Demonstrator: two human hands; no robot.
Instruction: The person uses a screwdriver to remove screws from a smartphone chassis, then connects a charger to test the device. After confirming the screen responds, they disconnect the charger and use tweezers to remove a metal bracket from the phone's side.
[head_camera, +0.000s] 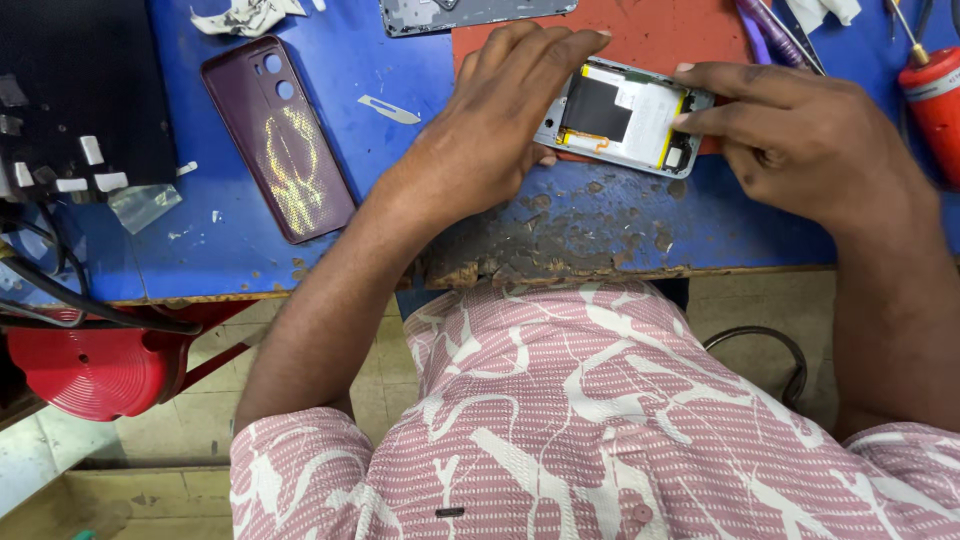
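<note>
Together both hands' fingers (560, 50) grip opened phone (625, 115).

The left hand (500, 120) is pressing down over the left end of an opened smartphone (625, 115), fingers reaching across its top edge, while the right hand (800, 130) is gripping the right end, fingertips resting on the frame. The phone is lying with its back off, black and white internals showing, half on a red mat (650, 30) and half on the worn blue workbench (600, 220). A maroon back cover (280, 135) is lying well to the left, with a small pale pick (390, 110) between it and the left hand. A red-handled tool (935, 100) is sitting at the right edge.
</note>
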